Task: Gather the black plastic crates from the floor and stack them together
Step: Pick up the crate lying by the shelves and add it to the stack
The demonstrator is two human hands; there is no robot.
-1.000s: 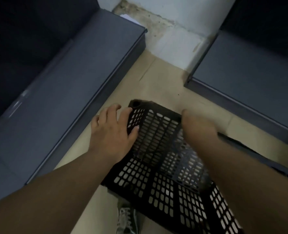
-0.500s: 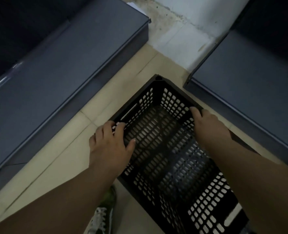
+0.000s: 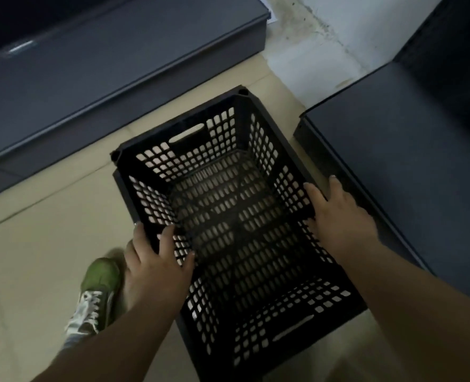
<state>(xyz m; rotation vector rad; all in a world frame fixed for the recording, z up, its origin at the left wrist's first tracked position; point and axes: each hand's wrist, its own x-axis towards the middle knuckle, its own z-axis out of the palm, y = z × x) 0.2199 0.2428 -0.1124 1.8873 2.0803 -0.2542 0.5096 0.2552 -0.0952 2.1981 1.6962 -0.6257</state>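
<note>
A black perforated plastic crate [image 3: 189, 128] stands upright on the beige tiled floor, mouth up, with nothing inside. A second rim shows just under its far left corner, so it seems to sit nested in another crate. My left hand [image 3: 156, 266] grips the crate's left wall, thumb inside and fingers outside. My right hand [image 3: 338, 216] lies over the right wall's top rim, fingers spread along its outer side.
A long dark grey shelf base [image 3: 96, 67] runs along the left and back. Another grey shelf base [image 3: 410, 150] stands close to the crate's right side. A white stained wall [image 3: 311, 40] is at the back. My green sneaker [image 3: 96, 293] stands left of the crate.
The crate was tilted with its base toward me; it has been turned upright and set down. Both hands slid to the side walls, nearer to me.
</note>
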